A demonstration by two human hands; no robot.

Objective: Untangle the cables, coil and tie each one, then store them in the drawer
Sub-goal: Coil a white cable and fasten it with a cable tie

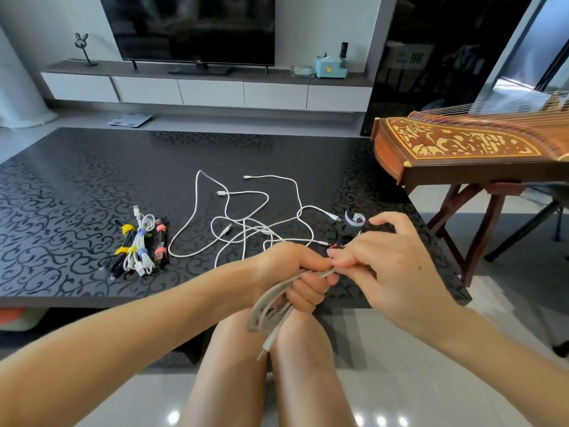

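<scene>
- One grey cable [268, 309] is in hand, folded into a loose hank over the person's knees, at the near edge of the table [77, 180]; its jack plug [264, 349] hangs free below.
- Left hand [292, 266]: fingers [304, 291] curled tight round the hank's upper end.
- Right hand [397, 266]: fingers [341, 261] pinch the strands where they leave the left fist.
- Step, as judged: coiling done or nearly so, with no tie on the hank yet.
- Next move calls for a tie. A pale strap [354, 217] lies on the table just beyond the right hand; the left grip must hold the loops meanwhile.
- Several white cables [246, 229] lie tangled mid-table.
- Three tied bundles [140, 245] sit to the left.
- Drawer: none seen open.
</scene>
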